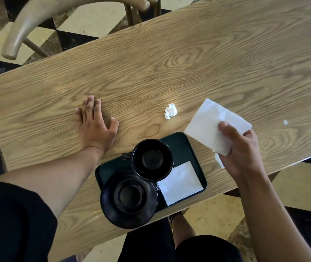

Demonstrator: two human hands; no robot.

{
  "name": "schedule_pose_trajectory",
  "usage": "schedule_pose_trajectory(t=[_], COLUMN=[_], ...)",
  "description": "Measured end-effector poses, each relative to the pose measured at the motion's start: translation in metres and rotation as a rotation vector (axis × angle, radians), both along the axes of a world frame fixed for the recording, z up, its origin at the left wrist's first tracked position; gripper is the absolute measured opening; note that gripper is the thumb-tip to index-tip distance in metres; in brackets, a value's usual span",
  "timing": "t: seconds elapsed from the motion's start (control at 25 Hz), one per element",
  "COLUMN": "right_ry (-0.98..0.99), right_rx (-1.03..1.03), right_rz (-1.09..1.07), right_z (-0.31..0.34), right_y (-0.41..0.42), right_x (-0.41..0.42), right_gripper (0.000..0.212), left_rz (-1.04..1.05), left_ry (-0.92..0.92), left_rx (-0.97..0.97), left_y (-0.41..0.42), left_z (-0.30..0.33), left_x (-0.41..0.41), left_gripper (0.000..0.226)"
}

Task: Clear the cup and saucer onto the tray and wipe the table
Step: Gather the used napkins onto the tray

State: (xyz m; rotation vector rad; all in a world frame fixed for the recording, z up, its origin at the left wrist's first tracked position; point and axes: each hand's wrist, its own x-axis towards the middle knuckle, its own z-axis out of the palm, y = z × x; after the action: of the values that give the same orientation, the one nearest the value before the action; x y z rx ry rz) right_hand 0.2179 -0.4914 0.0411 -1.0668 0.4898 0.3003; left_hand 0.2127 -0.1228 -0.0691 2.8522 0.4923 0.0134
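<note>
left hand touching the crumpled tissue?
Apart. The head view shows bare wood between the left hand, flat on the table, and the crumpled tissue.

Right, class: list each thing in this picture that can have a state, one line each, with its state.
cup: upright on the tray, looks empty
saucer: on the tray, overhanging its near edge
tray: flat on the table
folded napkin: lying on the tray
held napkin: gripped in the right hand, off the table
crumpled tissue: loose on the table
left hand: flat on the table
</note>
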Motion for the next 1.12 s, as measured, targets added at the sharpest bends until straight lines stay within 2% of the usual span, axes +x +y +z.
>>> schedule_pose_trajectory(t=[0.12,0.2,0.28,0.36,0.48,0.56,0.64,0.72,0.92,1.12], right_ry=[0.063,0.230,0.363,0.390,0.291,0.183,0.087,0.074,0.094,0.031], right_rx=[0.100,0.009,-0.275,-0.586,-0.934,-1.080,-1.110,-1.077,-0.873,-0.919], right_rz=[0.148,0.288,0.461,0.565,0.618,0.652,0.641,0.662,0.801,0.782], right_z=[0.001,-0.001,-0.008,-0.013,-0.009,-0.004,0.002,0.007,0.002,-0.013], right_y=[-0.012,-0.016,-0.017,-0.014,-0.011,-0.011,-0.011,-0.011,0.010,0.029], right_x=[-0.039,-0.061,-0.077,-0.084,-0.083,-0.081,-0.078,-0.076,-0.075,-0.077], right_gripper=[0.032,0.029,0.030,0.023,0.013,0.018,0.018,0.017,0.009,0.016], left_rz=[0.001,0.001,0.004,0.005,0.004,0.007,0.012,0.011,0.015,0.010], left_ry=[-0.004,-0.003,-0.001,-0.006,-0.021,-0.020,-0.013,-0.012,-0.008,-0.008], left_rx=[-0.009,-0.013,-0.015,-0.013,-0.014,-0.017,-0.008,-0.001,-0.014,-0.006], left_y=[-0.001,-0.001,0.000,0.000,0.001,0.002,0.002,0.002,0.002,0.002], left_z=[0.001,0.001,0.001,0.000,-0.002,-0.003,-0.004,-0.004,-0.003,-0.002], left_x=[-0.001,0.000,0.000,0.001,0.001,0.001,0.001,0.001,0.001,0.001], left_gripper=[0.077,0.077,0.077,0.077,0.076,0.076,0.076,0.076,0.077,0.078])
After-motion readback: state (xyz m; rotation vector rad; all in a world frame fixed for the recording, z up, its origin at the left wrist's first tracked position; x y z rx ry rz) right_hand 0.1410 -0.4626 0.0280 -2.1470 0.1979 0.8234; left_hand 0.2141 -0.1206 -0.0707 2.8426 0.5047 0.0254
